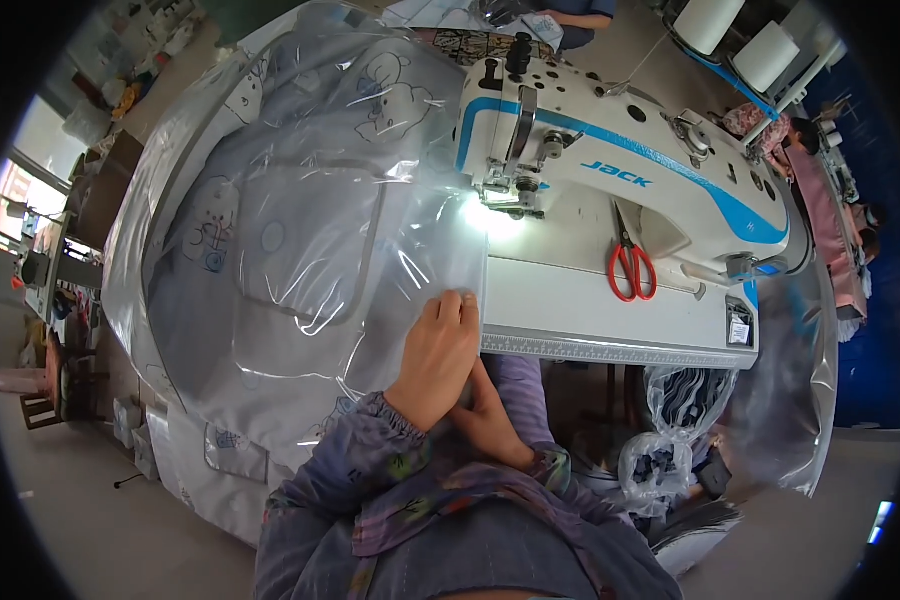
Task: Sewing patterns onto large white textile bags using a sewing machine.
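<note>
My left hand (435, 355) is closed, fingers curled, on the right edge of a grey fabric piece (315, 240) with cartoon animal prints, at the front left corner of the sewing machine bed. Glossy clear plastic appears to cover the fabric. My right hand (495, 425) is just below, its thumb pointing up beside the left hand; its other fingers are hidden behind the left wrist and sleeve. The white and blue sewing machine (610, 150) stands ahead to the right, its lamp lit at the needle. The fabric's right edge runs up toward the presser foot (518, 210).
Red-handled scissors (630, 270) lie on the machine bed. A ruler strip (610, 347) edges its front. White thread cones (765, 58) stand at the upper right. Below the bed hangs a clear bag of dark strips (685, 400). Other people sit in the background.
</note>
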A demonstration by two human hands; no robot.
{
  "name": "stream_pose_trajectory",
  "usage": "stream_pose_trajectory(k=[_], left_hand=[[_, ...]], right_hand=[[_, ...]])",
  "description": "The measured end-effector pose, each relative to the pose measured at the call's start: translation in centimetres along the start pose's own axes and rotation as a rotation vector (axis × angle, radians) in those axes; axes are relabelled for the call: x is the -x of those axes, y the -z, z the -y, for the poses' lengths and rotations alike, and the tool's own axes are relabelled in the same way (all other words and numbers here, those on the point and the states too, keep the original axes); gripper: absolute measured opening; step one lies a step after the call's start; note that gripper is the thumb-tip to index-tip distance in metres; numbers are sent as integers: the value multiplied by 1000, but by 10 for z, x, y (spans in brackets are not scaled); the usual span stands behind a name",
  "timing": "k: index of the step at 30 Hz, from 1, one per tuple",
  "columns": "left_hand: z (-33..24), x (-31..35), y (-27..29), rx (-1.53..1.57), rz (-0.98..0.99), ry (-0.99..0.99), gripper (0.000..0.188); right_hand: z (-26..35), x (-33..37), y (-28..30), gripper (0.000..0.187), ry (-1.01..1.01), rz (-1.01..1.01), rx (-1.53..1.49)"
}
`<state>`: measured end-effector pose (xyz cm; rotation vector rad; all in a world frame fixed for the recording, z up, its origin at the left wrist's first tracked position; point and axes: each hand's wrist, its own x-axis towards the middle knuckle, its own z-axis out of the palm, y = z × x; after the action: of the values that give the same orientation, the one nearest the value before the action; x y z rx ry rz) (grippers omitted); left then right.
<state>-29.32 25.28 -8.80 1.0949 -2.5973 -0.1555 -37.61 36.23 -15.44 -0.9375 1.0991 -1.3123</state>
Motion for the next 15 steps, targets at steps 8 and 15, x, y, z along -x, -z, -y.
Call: stream_pose_trajectory(k=[8, 15], left_hand=[[12, -17, -4, 112, 4, 6, 43], [73, -42, -22, 377, -111, -166, 36]], right_hand=[[4, -21, -6, 78, -26, -31, -113], [-32, -33, -14, 80, 102, -21, 122]])
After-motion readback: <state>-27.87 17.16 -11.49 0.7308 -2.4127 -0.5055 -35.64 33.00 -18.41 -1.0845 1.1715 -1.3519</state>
